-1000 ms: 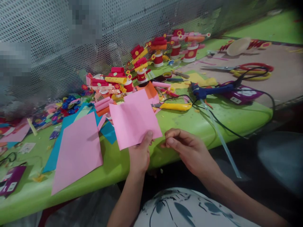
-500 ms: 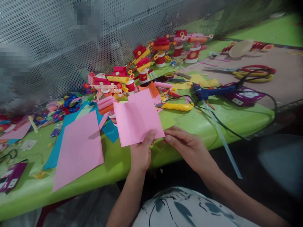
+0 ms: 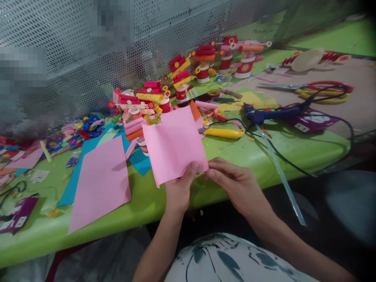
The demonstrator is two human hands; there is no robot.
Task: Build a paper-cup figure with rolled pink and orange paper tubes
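A piece of pink paper (image 3: 178, 143) is held up over the table's front edge, its left side slightly curled. My left hand (image 3: 180, 192) grips it from below, thumb on the front face and the other fingers mostly hidden behind. At the paper's lower right corner, my right hand (image 3: 232, 178) is closed in a pinch, with thumb and forefinger on the corner. A larger pink sheet (image 3: 102, 184) lies flat to the left, on top of blue paper (image 3: 69, 188). Behind the held piece is a yellow utility knife (image 3: 225, 133).
Several red, yellow and pink paper-and-cup figures (image 3: 182, 93) stand along the mesh partition (image 3: 164, 27). A blue glue gun (image 3: 264, 114) lies at right with its glue stick (image 3: 282, 176) overhanging the edge and its cable looping. Large scissors (image 3: 305, 89) and a purple box (image 3: 311, 121) lie beyond.
The whole view has shifted slightly to the right. The held pink paper has tilted a little and its lower left corner curls more. Both hands keep their places at its bottom edge.
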